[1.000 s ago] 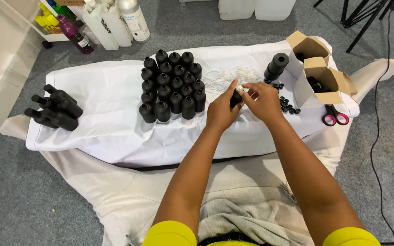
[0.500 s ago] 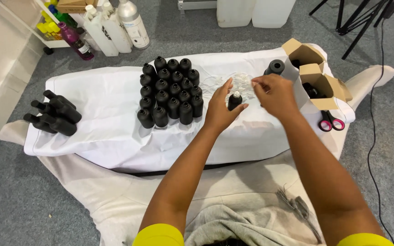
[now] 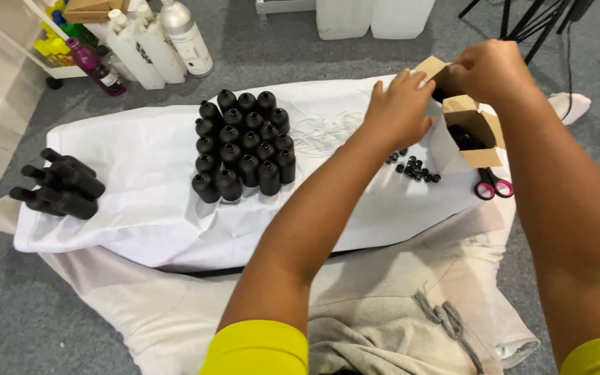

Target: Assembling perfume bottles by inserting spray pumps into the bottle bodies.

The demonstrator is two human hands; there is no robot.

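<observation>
Both my hands are at a small cardboard box (image 3: 430, 68) standing at the far right of the white cloth (image 3: 140, 201). My left hand (image 3: 401, 107) grips the box's near side, fingertips on its brown flap. My right hand (image 3: 487, 69) is closed over the box's top from the right. What is inside that box is hidden by my hands. A second open cardboard box (image 3: 477, 132) right beside it holds dark items. Several upright black bottles (image 3: 244, 142) stand in a tight cluster at the cloth's middle.
Loose small black caps (image 3: 414, 169) lie below my left hand. Pink-handled scissors (image 3: 491, 184) lie at the cloth's right edge. Several black bottles (image 3: 60, 184) lie on their sides at far left. Clear plastic pieces (image 3: 324, 128) lie mid-cloth. White and coloured bottles (image 3: 140, 42) stand behind.
Both hands moved up and to the right, from a small black bottle held over the cloth's middle to the cardboard box. That bottle is no longer visible.
</observation>
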